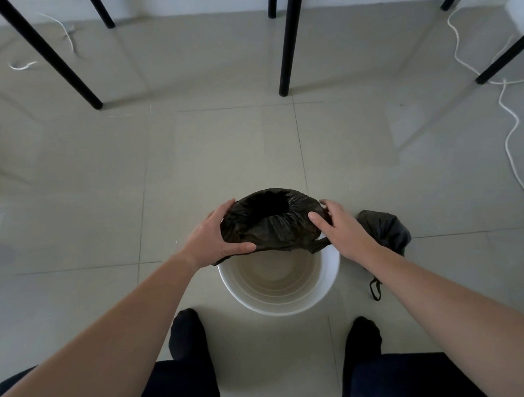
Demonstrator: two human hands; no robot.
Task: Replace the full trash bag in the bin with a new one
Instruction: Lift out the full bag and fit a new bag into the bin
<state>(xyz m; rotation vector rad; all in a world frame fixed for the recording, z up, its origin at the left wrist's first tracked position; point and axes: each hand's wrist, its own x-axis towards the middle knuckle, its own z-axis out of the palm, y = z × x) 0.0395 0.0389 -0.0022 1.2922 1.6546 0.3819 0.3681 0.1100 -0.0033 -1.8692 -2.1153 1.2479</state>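
A new black trash bag (272, 221) is held spread open over the far rim of a white round bin (326, 286), which stands on the tiled floor (106, 193) between the person's two dark-socked feet (187, 332) and the far part of the scene. The left hand (214, 241) is clenched on the bag's left edge, thumb over the near fold. The right hand (340, 230) is closed on the bag's right edge, fingers pressed onto the plastic. The bin's inside is seen bare and pale below the bag. Just right of the bin, partly hidden behind the right forearm, the full trash bag (387, 229) is set on the floor, its tie handle (375, 288) lying toward the near side. Farther off, black desk legs (286, 50) stand on the floor, and a white cable (512, 133) is trailed along the right side. Nothing is seen between the bag and the bin's mouth.
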